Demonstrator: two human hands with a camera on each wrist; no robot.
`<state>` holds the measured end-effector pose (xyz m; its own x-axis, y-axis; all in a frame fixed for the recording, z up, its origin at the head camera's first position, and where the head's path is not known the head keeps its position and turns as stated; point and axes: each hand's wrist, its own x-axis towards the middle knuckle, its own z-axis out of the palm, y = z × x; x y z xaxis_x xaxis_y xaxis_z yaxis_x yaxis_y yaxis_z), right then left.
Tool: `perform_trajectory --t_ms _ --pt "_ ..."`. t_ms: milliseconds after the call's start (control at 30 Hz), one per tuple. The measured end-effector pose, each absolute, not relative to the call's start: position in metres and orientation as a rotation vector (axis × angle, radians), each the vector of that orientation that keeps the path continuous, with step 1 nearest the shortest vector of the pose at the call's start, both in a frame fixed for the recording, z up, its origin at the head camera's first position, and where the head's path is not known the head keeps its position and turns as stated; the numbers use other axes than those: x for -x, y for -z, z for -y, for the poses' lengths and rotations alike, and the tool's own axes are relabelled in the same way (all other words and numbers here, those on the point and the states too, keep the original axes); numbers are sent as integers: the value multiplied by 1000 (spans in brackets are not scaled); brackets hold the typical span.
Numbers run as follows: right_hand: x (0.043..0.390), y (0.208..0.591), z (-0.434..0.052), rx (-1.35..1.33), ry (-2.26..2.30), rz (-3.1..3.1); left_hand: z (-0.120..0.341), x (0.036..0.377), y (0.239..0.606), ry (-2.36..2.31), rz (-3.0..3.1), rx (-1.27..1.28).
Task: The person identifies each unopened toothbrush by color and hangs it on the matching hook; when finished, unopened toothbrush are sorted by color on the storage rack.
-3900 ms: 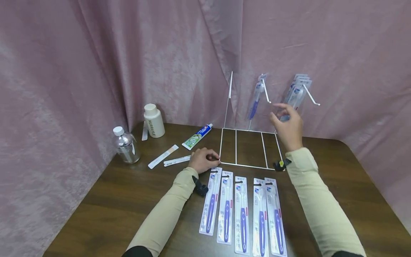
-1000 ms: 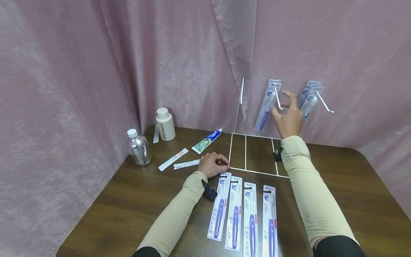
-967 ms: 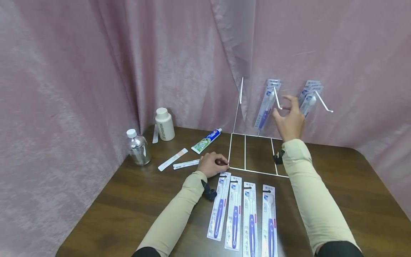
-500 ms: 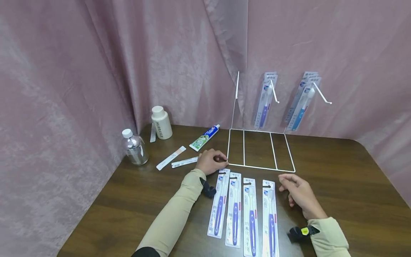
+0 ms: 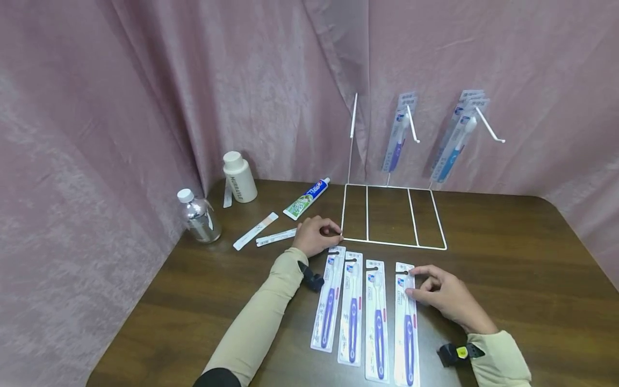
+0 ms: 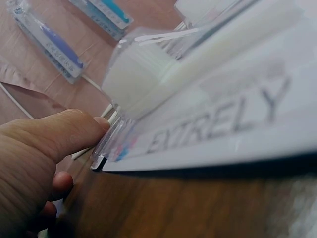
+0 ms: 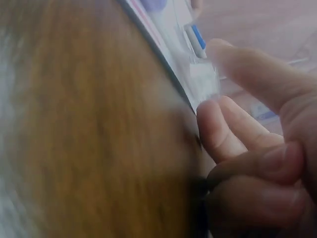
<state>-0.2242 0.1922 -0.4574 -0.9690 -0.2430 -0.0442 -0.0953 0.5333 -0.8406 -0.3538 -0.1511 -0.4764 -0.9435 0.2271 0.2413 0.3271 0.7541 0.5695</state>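
Note:
My left hand (image 5: 315, 235) pinches the front left corner of the white wire rack (image 5: 382, 243) between thumb and forefinger. Several packaged toothbrushes (image 5: 353, 312) with purple handles lie in a row in front of the rack. My right hand (image 5: 450, 295) is at the upper right edge of the rightmost packaged toothbrush (image 5: 406, 322). Its thumb and forefinger touch the pack with a gap between them; the other fingers are bent, as the right wrist view shows. Packaged toothbrushes hang on the middle hook (image 5: 412, 123) and the right hook (image 5: 489, 124). The left hook (image 5: 353, 115) is bare.
A toothpaste tube (image 5: 307, 199), a white bottle (image 5: 239, 177) and a silvery bottle (image 5: 198, 215) with a white cap stand or lie on the left. Narrow paper packets (image 5: 255, 231) lie near my left hand. A pink curtain (image 5: 271, 91) hangs behind the wooden table (image 5: 503, 236).
The middle hook has gained a packaged toothbrush, and the row has lost its rightmost one. My right hand has come down from the hooks to the row. My left hand stays at the rack corner.

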Motion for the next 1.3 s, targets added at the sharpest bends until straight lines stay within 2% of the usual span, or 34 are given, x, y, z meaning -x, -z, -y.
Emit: perform_trajectory --t_ms 133,333,700,1033,1167,1300 --pt "219 456 -188 338 1330 -2735 150 353 479 973 2776 454" --pt "217 455 -181 266 1281 -2836 151 357 485 994 2742 450" --pt "215 452 -184 295 1092 -2960 151 355 478 994 2786 443" --pt "223 448 -182 355 1363 -3029 160 354 480 976 2787 406" --pt "235 424 -183 371 1569 -3248 158 352 478 971 2798 411" --pt "253 374 -180 490 1832 -3502 149 351 475 986 2783 437"
